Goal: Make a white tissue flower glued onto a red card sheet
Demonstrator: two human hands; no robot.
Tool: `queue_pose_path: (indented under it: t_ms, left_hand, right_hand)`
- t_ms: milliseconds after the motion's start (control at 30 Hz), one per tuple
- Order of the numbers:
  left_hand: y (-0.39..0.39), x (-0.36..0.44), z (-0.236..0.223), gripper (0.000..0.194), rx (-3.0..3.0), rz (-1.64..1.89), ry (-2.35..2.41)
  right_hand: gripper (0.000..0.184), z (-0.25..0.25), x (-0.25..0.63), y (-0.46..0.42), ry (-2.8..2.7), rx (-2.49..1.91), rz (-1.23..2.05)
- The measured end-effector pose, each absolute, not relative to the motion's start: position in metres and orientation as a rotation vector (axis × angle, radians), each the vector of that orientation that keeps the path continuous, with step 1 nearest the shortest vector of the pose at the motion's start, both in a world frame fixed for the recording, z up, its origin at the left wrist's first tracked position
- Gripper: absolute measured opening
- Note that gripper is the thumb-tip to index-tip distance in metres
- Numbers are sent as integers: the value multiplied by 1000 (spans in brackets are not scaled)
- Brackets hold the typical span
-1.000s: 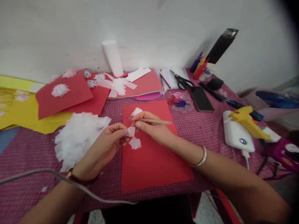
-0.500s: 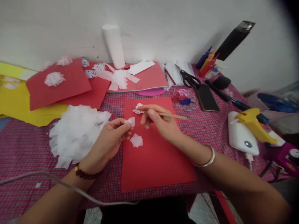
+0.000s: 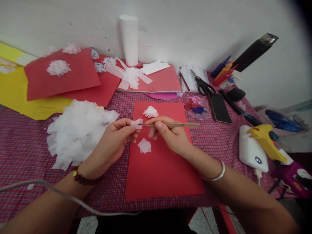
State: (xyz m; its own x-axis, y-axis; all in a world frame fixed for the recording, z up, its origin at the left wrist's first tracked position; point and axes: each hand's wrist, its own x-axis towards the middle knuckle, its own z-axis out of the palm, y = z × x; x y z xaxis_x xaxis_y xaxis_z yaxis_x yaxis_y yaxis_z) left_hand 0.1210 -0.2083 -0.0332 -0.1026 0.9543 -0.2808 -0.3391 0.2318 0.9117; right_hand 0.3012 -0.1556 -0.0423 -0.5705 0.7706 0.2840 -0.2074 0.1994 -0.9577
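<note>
My left hand [image 3: 113,143] pinches a small white tissue square [image 3: 136,123] above a red card sheet [image 3: 161,169]. My right hand [image 3: 170,135] grips a thin wooden stick [image 3: 180,124], held level with its tip touching that square. Another tissue square [image 3: 144,146] lies on the red sheet just below my hands. A finished white tissue tuft [image 3: 150,112] sits on the sheet's far end. A heap of white tissue pieces [image 3: 75,130] rests to the left of my left hand.
Red sheets [image 3: 60,76] with tissue tufts and yellow paper [image 3: 14,94] lie at back left. A white paper roll [image 3: 129,39] stands by the wall. Scissors [image 3: 203,86], a phone [image 3: 219,109], a yellow glue gun [image 3: 265,141] on a white box and markers sit right. A grey cable [image 3: 60,195] crosses my left forearm.
My right hand drew the stick back from the tuft on the sheet and brought its tip against the tissue square in my left hand. The view shifted down and left.
</note>
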Motion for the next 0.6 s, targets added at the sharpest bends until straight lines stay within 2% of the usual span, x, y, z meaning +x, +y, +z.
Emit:
queue_pose_path:
  t_ms: [33,233,467,600]
  left_hand:
    - [-209,119,-32,3,738,1244,1155]
    - [-211,107,-29,20,1087,1192,1185]
    - [-211,112,-33,3,1042,1327,1213]
    - [-210,119,-35,6,977,1456,1185]
  right_hand:
    - [27,-42,301,-155,-1630,-537,1513]
    - [31,-45,301,-151,-1427,-555,1660]
    - [22,-44,297,-155,-1276,-485,1790]
    - [24,-42,294,-159,-1211,-532,1839]
